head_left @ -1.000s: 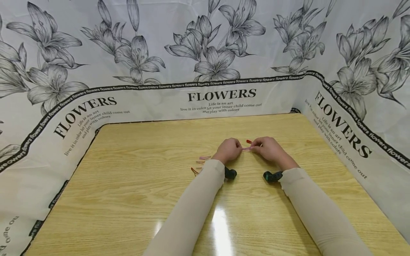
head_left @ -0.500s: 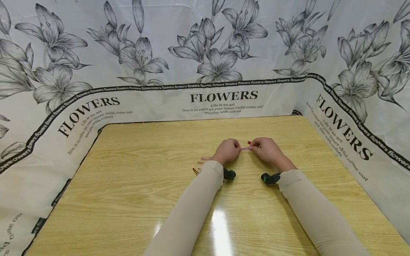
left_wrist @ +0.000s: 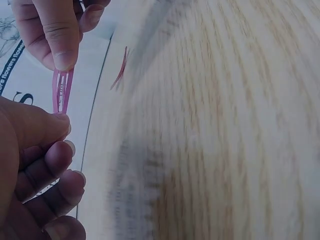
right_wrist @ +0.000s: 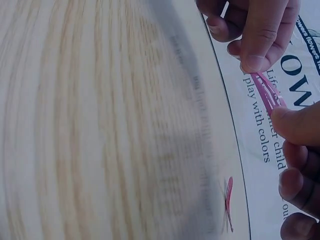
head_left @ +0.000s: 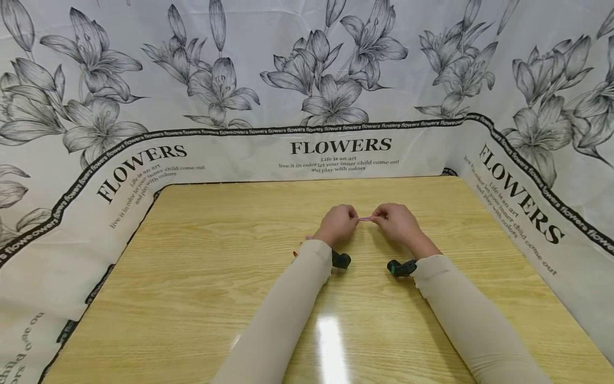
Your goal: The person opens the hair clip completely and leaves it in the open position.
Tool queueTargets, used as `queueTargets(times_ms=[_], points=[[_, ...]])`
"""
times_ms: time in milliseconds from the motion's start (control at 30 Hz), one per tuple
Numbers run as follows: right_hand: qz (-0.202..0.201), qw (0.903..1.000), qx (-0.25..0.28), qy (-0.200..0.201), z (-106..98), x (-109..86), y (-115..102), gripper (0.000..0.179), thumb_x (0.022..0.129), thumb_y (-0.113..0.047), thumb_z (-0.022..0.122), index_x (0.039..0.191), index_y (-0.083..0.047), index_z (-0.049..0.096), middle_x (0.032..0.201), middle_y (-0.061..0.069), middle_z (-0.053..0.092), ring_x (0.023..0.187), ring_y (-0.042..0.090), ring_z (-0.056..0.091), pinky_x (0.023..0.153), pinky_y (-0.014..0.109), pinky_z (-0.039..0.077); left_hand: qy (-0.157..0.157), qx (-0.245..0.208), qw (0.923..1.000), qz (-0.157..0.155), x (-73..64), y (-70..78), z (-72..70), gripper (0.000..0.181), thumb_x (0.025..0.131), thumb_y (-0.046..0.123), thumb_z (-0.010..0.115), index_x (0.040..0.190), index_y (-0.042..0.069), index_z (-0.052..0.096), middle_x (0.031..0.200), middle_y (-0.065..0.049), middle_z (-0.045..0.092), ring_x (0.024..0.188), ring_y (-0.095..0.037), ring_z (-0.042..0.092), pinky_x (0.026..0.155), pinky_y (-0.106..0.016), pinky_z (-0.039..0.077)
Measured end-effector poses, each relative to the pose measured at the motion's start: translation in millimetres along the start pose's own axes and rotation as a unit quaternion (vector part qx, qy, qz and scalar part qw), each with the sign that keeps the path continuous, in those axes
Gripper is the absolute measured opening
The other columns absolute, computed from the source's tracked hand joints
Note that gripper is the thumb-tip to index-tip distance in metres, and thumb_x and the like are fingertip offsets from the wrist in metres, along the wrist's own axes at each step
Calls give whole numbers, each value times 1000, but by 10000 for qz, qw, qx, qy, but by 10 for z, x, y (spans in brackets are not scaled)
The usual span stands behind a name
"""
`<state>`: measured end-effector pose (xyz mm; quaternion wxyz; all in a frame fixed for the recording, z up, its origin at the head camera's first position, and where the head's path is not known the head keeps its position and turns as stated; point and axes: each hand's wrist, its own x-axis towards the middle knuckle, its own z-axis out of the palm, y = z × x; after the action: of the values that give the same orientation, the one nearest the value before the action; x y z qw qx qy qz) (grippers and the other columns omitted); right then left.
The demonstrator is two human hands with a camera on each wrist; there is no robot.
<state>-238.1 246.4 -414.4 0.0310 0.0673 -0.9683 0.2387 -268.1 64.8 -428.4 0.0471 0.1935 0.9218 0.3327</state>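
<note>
A pink snap hair clip is stretched between my two hands over the far part of the table. My left hand pinches one end with thumb and fingers; its other fingers are curled. At the opposite end, the thumb and forefinger of my right hand pinch the same clip. In the left wrist view, the slim sides of the clip show with a narrow strip between them. A red hair clip lies on the table beside the hands; in the head view it is hidden.
Small hair clips, one orange-red and one pink, lie partly behind the left forearm. Flower-printed white cloth stands round the wooden table. Dark wrist cameras, left and right, jut inward below the hands.
Both hands keep hold of the pink clip and have shifted only slightly. The red clip beside the right hand has gone from the head view. The head view has turned slightly left.
</note>
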Motion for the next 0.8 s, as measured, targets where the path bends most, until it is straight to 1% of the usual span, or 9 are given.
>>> queueTargets(times_ms=[67,300,467,633,800], points=[[10,10000,2,-1,-1,0,-35,18,97,-25,60,96,-10,70,91,9,67,77,23,55,71,38,44,31,30,10000,4,-10,-10,-17,14,97,25,59,88,16,65,81,4,61,72,-12,54,65,-24,44],[-52,9997,-76,214,34,11,-128,19,96,-25,61,96,-8,70,93,11,68,74,23,54,65,35,42,117,181,9997,-97,-52,-16,-99,15,97,26,59,89,16,66,82,4,62,71,-13,55,65,-25,44],[-18,9995,-107,307,50,10,-200,19,96,-26,61,98,-9,70,94,11,69,73,23,55,62,34,42,209,295,9992,-161,-64,-16,-145,15,97,26,59,89,16,66,83,4,63,72,-13,55,65,-25,45],[-29,9993,-55,380,75,13,-259,19,96,-26,61,98,-9,70,91,10,68,70,23,54,59,32,41,209,322,9989,-287,-96,-15,-200,15,97,26,58,90,16,66,84,3,63,72,-13,55,65,-25,45],[1,9990,-35,454,127,21,-301,19,97,-25,60,96,-9,70,90,10,67,69,22,53,57,31,40,205,365,9986,-320,-123,-43,-236,15,97,26,58,90,15,65,83,3,62,71,-13,55,64,-25,45]])
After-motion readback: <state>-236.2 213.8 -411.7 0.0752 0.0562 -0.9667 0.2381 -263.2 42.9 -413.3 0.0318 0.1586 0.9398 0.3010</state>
